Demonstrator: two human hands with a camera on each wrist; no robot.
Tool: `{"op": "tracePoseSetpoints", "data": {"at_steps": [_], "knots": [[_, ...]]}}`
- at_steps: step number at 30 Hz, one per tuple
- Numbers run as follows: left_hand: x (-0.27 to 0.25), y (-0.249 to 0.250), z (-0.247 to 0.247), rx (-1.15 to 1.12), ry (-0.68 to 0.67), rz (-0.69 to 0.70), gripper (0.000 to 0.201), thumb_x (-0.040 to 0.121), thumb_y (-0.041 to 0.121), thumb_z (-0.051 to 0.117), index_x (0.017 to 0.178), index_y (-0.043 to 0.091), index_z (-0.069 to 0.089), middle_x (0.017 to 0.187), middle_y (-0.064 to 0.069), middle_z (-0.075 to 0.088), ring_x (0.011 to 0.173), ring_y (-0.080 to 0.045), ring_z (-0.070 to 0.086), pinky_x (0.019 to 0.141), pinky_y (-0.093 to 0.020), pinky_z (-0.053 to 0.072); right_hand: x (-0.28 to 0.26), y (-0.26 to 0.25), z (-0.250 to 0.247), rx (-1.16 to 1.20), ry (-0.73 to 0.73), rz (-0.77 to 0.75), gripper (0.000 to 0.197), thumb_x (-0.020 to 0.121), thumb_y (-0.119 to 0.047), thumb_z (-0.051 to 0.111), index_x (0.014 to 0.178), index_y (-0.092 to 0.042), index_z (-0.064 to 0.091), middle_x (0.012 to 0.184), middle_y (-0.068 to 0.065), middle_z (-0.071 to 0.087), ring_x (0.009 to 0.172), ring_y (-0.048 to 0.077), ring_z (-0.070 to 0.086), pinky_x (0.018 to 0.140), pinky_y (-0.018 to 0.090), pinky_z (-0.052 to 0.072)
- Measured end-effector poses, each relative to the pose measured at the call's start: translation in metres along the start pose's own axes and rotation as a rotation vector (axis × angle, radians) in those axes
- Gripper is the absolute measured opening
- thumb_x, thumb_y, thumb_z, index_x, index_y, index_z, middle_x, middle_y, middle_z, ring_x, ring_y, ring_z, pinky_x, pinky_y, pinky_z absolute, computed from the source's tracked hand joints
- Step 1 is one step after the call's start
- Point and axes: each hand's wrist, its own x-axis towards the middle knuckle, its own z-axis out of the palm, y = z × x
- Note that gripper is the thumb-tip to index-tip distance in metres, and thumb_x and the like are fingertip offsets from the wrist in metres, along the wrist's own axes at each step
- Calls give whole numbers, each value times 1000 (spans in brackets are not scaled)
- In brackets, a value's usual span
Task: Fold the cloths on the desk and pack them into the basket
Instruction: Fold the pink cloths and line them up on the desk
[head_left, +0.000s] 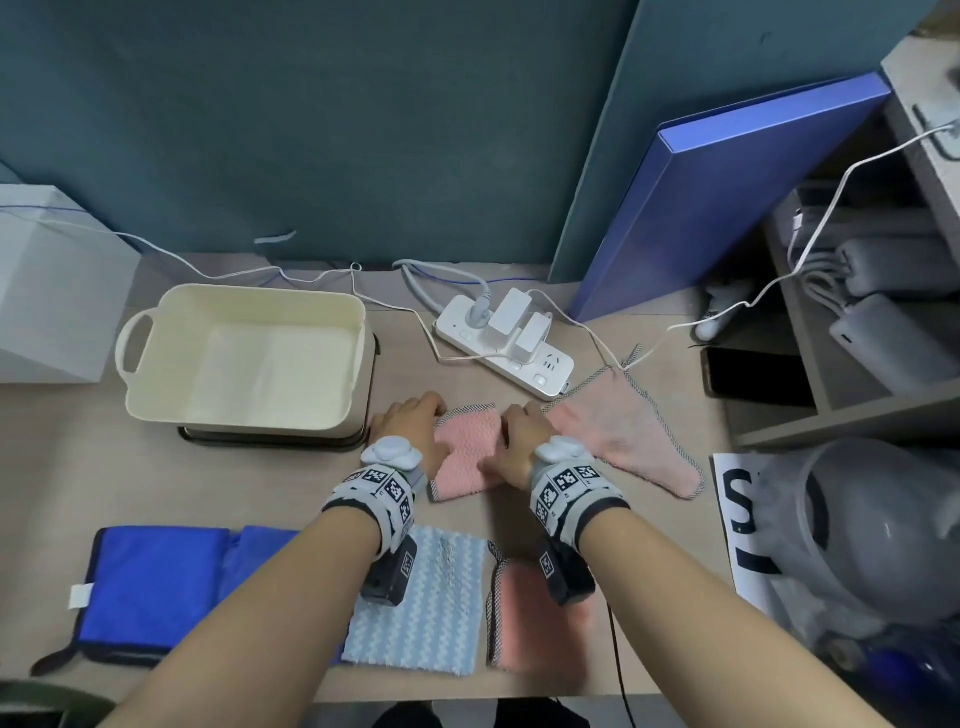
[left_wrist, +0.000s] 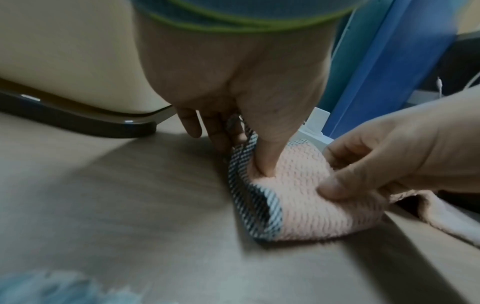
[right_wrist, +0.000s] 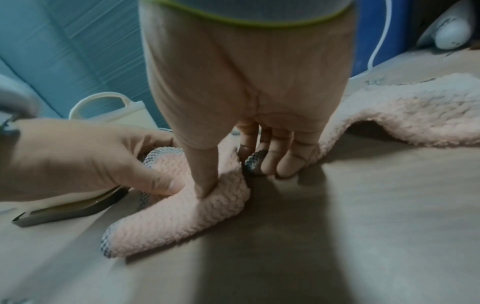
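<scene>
While three cloths wait at 6 o'clock on the desk (head_left: 104, 467), nearest the person, both hands work a folded pink cloth (head_left: 465, 452) at centre. L hand (head_left: 410, 421) pinches its left edge, thumb on top, fingers tucked under; R hand (head_left: 519, 436) clamps the right edge likewise. Basket (head_left: 244, 358) sits at 10 o'clock, just beside L hand, so L is nearer for the drop. Cloth's long axis runs 12-to-6. Wrist views show the thumbs dug into the pile, hidden from the head cam. Another pink cloth (head_left: 623, 426) sprawls unfolded at 2 o'clock.
</scene>
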Motion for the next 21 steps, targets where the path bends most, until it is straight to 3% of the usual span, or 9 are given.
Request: {"op": "tracePoseSetpoints", "data": {"at_steps": [3, 5, 7, 9, 12, 14, 16, 18, 21], "knots": [[-4, -1, 3, -64, 19, -33, 30, 75, 32, 72, 105, 32, 66, 116, 1, 50, 101, -23, 55, 84, -30, 47, 3, -7, 8, -46, 8, -36, 42, 80, -40, 71, 113, -18, 59, 122, 4, 43, 111, 29, 56, 94, 45, 54], [-6, -4, 4, -162, 22, -15, 22, 73, 21, 74, 91, 27, 64, 109, 1, 49, 87, -21, 57, 70, -23, 45, 1, -11, 9, -20, 19, -83, 25, 82, -35, 66, 101, -23, 56, 121, 4, 46, 113, 27, 49, 92, 43, 52], [-10, -4, -1, -250, -7, -4, 26, 71, 18, 76, 85, 25, 55, 94, 1, 55, 76, -22, 56, 59, -25, 37, -4, -13, 7, 47, 48, -140, 20, 82, -31, 65, 92, -30, 47, 115, 2, 49, 110, 26, 46, 85, 38, 47], [-15, -2, -7, -372, -34, -30, 35, 68, 19, 79, 89, 26, 52, 83, 3, 61, 70, -20, 56, 56, -27, 38, -11, -13, 6, 137, 78, -181, 22, 80, -22, 64, 83, -32, 45, 107, -3, 54, 105, 25, 47, 82, 37, 42], [-22, 0, -11, -616, -77, 5, 51, 54, 24, 83, 96, 31, 56, 80, 2, 68, 71, -17, 62, 63, -26, 46, -21, -11, 4, 277, 117, -182, 21, 69, -16, 57, 76, -35, 52, 94, -10, 62, 96, 27, 56, 85, 38, 51], [-28, 1, -17, -659, -76, 57, 50, 50, 34, 81, 97, 39, 64, 81, 1, 72, 75, -15, 66, 71, -26, 50, -30, -10, -2, 318, 131, -189, 22, 65, -19, 53, 78, -36, 55, 85, -8, 65, 87, 28, 63, 80, 40, 57], [-34, 6, -28, -661, -88, 115, 38, 56, 37, 78, 93, 40, 71, 80, 3, 74, 72, -8, 64, 72, -25, 51, -37, -10, -10, 395, 120, -228, 21, 68, -16, 59, 78, -33, 53, 76, -8, 65, 79, 24, 63, 74, 41, 56], [-43, 12, -39, -713, -95, 157, 26, 68, 33, 81, 92, 31, 74, 80, 7, 74, 71, -4, 62, 73, -23, 50, -53, -12, -21, 494, 133, -279, 29, 70, -10, 68, 80, -30, 50, 73, -7, 60, 71, 17, 53, 68, 37, 50], [-54, 25, -47, -736, -106, 183, 18, 91, 26, 72, 109, 25, 73, 97, 3, 77, 87, -13, 71, 83, -30, 56, -74, -5, -33, 579, 179, -275, 38, 76, 0, 71, 89, -30, 52, 78, -3, 64, 67, 12, 54, 63, 30, 47]]}}
